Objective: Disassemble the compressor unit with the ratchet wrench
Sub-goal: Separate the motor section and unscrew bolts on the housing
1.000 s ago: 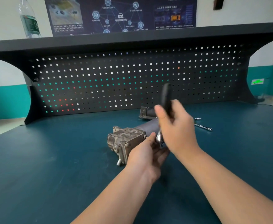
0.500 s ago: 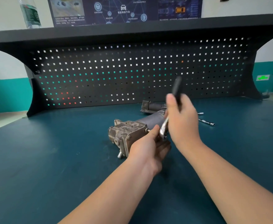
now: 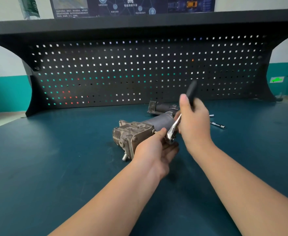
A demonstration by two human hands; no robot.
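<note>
The compressor unit (image 3: 133,135) lies on the dark teal bench top (image 3: 54,159); it has a tan cast-metal block at the left and a grey motor cylinder behind. My right hand (image 3: 194,125) grips the black handle of the ratchet wrench (image 3: 173,128), which tilts up to the right. The wrench's chrome head sits at the compressor's near right side. My left hand (image 3: 155,150) is there too, fingers around the wrench head and its socket. Which fastener the socket is on is hidden by that hand.
A second dark metal part (image 3: 160,108) lies behind the compressor. Two chrome extension bars or sockets (image 3: 218,125) lie on the bench to the right. A black pegboard back panel (image 3: 139,74) stands at the bench's far edge, with a shelf carrying a plastic bottle (image 3: 29,7).
My right hand has swung the wrench handle from near upright over to the right. The left hand stays at the wrench head. The camera view has shifted slightly.
</note>
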